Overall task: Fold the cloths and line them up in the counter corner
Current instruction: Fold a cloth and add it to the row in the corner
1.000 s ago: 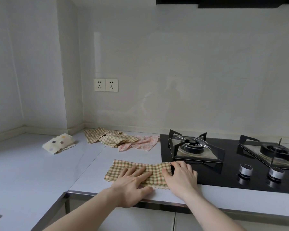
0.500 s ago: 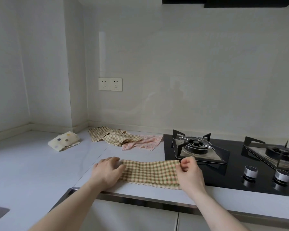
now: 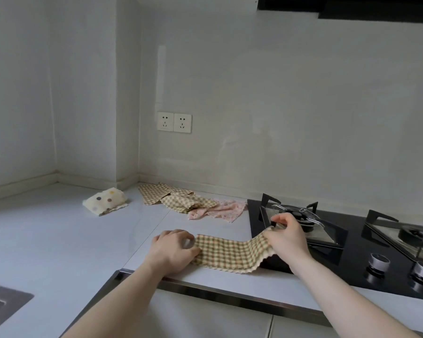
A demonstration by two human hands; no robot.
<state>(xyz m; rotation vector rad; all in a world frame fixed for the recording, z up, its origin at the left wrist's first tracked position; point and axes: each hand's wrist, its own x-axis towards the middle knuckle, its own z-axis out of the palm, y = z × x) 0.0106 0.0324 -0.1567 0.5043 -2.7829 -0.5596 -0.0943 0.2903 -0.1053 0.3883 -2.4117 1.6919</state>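
I have the checked cloth [image 3: 230, 252] folded into a long strip on the tabletop [image 3: 59, 240], its right end at the left edge of the gas hob [image 3: 352, 245]. My left hand [image 3: 174, 250] has its fingers curled round the strip's left end, holding it against the tabletop. My right hand [image 3: 287, 232] pinches the right end and has it raised off the surface, over the hob's left edge. I judge the next move is to carry that raised end across toward my left hand and halve the strip.

As for progress, one cloth looks finished: the polka-dot cloth [image 3: 105, 201] sits as a small folded bundle far to the left of the hob, near the wall corner. The strip in my hands is partway through. Between that bundle and the hob, against the back wall, lies an unfolded heap: two more checked cloths [image 3: 176, 198] and a pink patterned cloth [image 3: 220, 208] overlapping one another. So I reckon three remain untouched, and nothing is lined up yet beyond that first bundle.
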